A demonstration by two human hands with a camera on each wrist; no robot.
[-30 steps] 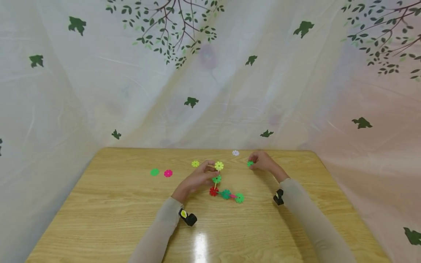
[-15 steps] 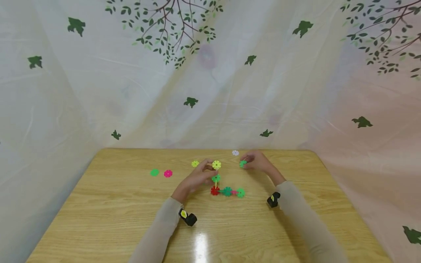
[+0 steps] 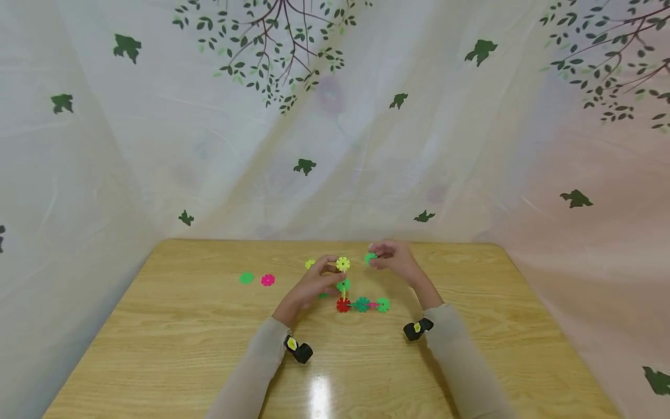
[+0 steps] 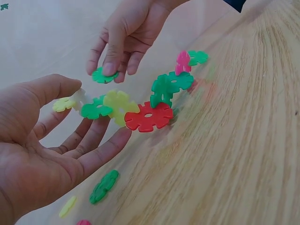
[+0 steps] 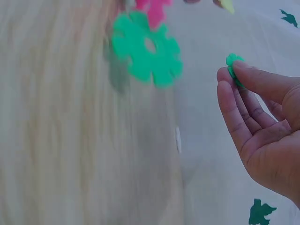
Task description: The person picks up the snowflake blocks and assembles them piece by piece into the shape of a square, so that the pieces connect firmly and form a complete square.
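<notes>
while the left hand (image 3: 313, 286) pinches a chain of flower discs (image 3: 342, 305) near its yellow end (image 3: 342, 264), the right hand (image 3: 396, 259) grips 1 green disc (image 3: 370, 258), apart from the chain. 1 pink disc (image 3: 268, 280) lies on the desk (image 3: 173, 349), left of both hands.

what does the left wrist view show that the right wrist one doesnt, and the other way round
Only the left wrist view clearly shows the left hand, the red disc, and the loose green disc, loose yellow disc and loose pink disc.

Only the right wrist view shows the loose white disc, by the table edge.

Both show the table, the right hand pinching a green disc, and the chain's end green disc and linked pink disc.
</notes>
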